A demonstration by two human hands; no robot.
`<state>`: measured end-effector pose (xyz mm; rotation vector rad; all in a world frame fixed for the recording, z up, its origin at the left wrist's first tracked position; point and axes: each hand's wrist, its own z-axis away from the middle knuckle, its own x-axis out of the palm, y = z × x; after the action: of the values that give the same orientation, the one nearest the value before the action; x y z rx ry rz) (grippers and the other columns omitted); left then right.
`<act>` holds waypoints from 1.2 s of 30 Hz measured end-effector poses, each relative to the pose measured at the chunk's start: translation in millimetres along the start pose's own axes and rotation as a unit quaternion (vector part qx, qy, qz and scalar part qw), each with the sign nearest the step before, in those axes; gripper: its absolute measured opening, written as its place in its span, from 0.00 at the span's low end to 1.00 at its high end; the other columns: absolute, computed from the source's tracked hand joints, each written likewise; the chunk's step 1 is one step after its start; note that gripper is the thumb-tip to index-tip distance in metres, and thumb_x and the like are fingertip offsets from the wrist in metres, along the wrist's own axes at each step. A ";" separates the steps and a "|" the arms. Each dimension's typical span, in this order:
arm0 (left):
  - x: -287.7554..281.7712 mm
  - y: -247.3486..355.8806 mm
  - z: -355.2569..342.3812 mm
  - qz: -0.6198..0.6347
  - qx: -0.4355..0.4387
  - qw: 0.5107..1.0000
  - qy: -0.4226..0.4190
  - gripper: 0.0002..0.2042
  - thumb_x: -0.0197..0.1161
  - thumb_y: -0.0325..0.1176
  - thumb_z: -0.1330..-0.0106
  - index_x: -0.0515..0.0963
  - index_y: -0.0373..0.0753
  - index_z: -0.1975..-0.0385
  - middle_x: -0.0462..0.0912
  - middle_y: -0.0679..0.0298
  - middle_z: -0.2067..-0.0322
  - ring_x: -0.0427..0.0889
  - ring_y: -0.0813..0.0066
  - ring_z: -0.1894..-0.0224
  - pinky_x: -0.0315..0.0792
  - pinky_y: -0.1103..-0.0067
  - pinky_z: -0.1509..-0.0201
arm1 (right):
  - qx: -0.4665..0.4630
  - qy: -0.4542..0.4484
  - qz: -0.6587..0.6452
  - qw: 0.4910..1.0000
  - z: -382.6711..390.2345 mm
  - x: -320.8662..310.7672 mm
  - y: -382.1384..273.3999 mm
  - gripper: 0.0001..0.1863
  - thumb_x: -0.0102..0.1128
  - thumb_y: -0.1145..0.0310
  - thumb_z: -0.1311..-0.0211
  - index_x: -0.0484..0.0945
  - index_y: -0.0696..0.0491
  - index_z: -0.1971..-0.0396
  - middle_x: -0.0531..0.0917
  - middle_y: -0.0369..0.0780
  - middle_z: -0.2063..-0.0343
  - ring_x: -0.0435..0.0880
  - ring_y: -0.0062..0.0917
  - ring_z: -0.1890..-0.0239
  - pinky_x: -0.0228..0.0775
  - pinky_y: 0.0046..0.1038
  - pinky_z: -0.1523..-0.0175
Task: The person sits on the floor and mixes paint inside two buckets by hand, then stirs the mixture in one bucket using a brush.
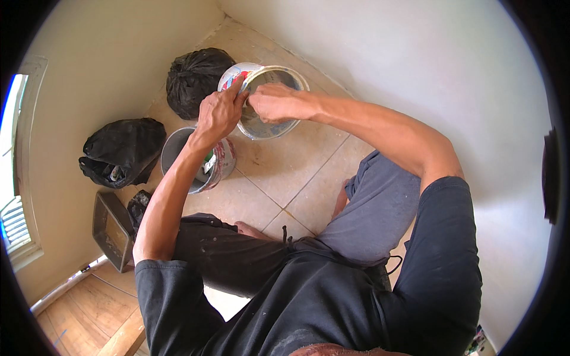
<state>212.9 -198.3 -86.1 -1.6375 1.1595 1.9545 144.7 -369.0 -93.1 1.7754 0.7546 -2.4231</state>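
Observation:
A white plastic bucket (285, 128) with red and blue print is tilted so that its round mouth faces me. My left hand (218, 115) grips its left rim, the index finger stretched along the outside and the thumb by the edge. Over the mouth, my right hand (274, 102) is closed in a fist close to the left thumb. Whatever the right fingers hold, if anything, is hidden. Greyish residue coats the bucket's inner wall. Below my left wrist stands a second, stained bucket (224, 159) with something green and white inside.
Two black plastic bags, one tied (196, 80) and one slumped (127, 145), rest along the left wall. A dark rectangular tray (107, 228) leans nearer me, beside a small black bag (139, 207). White walls rise close on the right and behind. A window (16, 166) is at far left.

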 end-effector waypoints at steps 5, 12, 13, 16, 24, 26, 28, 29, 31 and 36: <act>6.3 16.6 -4.2 0.014 0.010 1.000 0.008 0.22 0.53 0.43 0.26 0.72 0.38 0.38 0.83 0.39 0.69 0.84 0.41 0.63 0.76 0.55 0.58 | -0.155 0.101 0.028 0.982 -1.9 61.7 32.1 0.09 0.63 0.70 0.57 0.81 0.59 0.74 0.85 0.51 0.72 0.87 0.46 0.66 0.79 0.43 0.62; 3.0 13.3 -2.1 0.003 -0.003 1.000 0.003 0.22 0.53 0.43 0.27 0.73 0.39 0.38 0.83 0.39 0.70 0.85 0.42 0.63 0.76 0.56 0.57 | -0.034 0.034 0.013 0.999 -5.5 34.5 32.3 0.11 0.61 0.71 0.55 0.83 0.59 0.71 0.86 0.53 0.69 0.87 0.48 0.64 0.79 0.43 0.60; 1.8 12.5 -2.2 0.001 0.001 1.000 0.000 0.22 0.53 0.43 0.26 0.73 0.40 0.38 0.83 0.39 0.71 0.85 0.42 0.63 0.76 0.56 0.57 | -0.023 0.016 0.015 1.000 -4.0 24.7 28.6 0.11 0.61 0.71 0.55 0.83 0.59 0.70 0.86 0.53 0.69 0.87 0.48 0.64 0.79 0.44 0.60; -1.3 9.2 -2.1 0.004 0.003 1.000 -0.003 0.22 0.52 0.44 0.26 0.73 0.42 0.37 0.83 0.41 0.71 0.85 0.42 0.64 0.76 0.56 0.58 | 0.015 -0.003 0.011 1.000 -1.5 1.5 15.1 0.12 0.61 0.71 0.55 0.83 0.60 0.70 0.85 0.56 0.69 0.87 0.49 0.65 0.79 0.45 0.60; -2.9 7.7 -6.0 0.005 0.009 1.000 0.003 0.22 0.53 0.45 0.26 0.72 0.50 0.34 0.84 0.43 0.71 0.85 0.43 0.65 0.76 0.58 0.60 | 0.007 0.125 -0.111 0.986 -2.9 71.2 12.7 0.14 0.57 0.74 0.51 0.78 0.60 0.62 0.83 0.54 0.76 0.85 0.50 0.69 0.77 0.48 0.64; -2.0 5.0 -2.9 0.010 0.001 1.000 0.003 0.22 0.53 0.45 0.26 0.72 0.52 0.34 0.84 0.43 0.72 0.85 0.43 0.66 0.76 0.58 0.60 | -0.040 0.091 -0.064 0.993 -5.0 76.7 25.4 0.16 0.59 0.73 0.52 0.79 0.60 0.61 0.83 0.54 0.76 0.85 0.50 0.68 0.77 0.48 0.65; -1.4 6.6 -3.0 0.012 0.006 1.000 0.000 0.22 0.53 0.45 0.25 0.71 0.52 0.34 0.83 0.44 0.72 0.85 0.44 0.66 0.76 0.59 0.61 | -0.091 0.098 -0.029 0.991 -7.9 78.5 41.8 0.16 0.60 0.72 0.53 0.80 0.61 0.62 0.83 0.53 0.75 0.86 0.50 0.68 0.77 0.47 0.65; 0.7 11.3 -6.9 0.014 0.019 1.000 -0.005 0.21 0.53 0.45 0.25 0.72 0.52 0.34 0.84 0.45 0.72 0.85 0.44 0.67 0.76 0.59 0.61 | -0.118 0.118 -0.016 0.986 -6.3 81.2 53.1 0.15 0.60 0.71 0.53 0.81 0.62 0.64 0.84 0.54 0.76 0.86 0.50 0.68 0.77 0.47 0.65; 1.8 13.4 -6.0 0.011 0.018 1.000 -0.008 0.21 0.53 0.44 0.25 0.72 0.52 0.34 0.84 0.45 0.72 0.85 0.44 0.67 0.76 0.60 0.61 | -0.093 0.107 -0.020 0.990 -7.5 69.9 48.2 0.13 0.61 0.72 0.55 0.83 0.62 0.69 0.85 0.53 0.74 0.86 0.49 0.66 0.78 0.45 0.64; 4.0 5.7 -0.8 0.026 0.031 0.998 0.042 0.22 0.50 0.45 0.23 0.71 0.49 0.33 0.84 0.46 0.67 0.85 0.47 0.62 0.76 0.60 0.59 | 0.030 0.032 -0.016 0.999 7.8 -10.6 8.2 0.12 0.63 0.74 0.60 0.86 0.60 0.72 0.86 0.54 0.70 0.88 0.44 0.64 0.79 0.42 0.59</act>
<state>208.3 -203.4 -87.8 -1.6879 1.2916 1.8779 144.1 -381.9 -84.7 1.8852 0.7270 -2.4452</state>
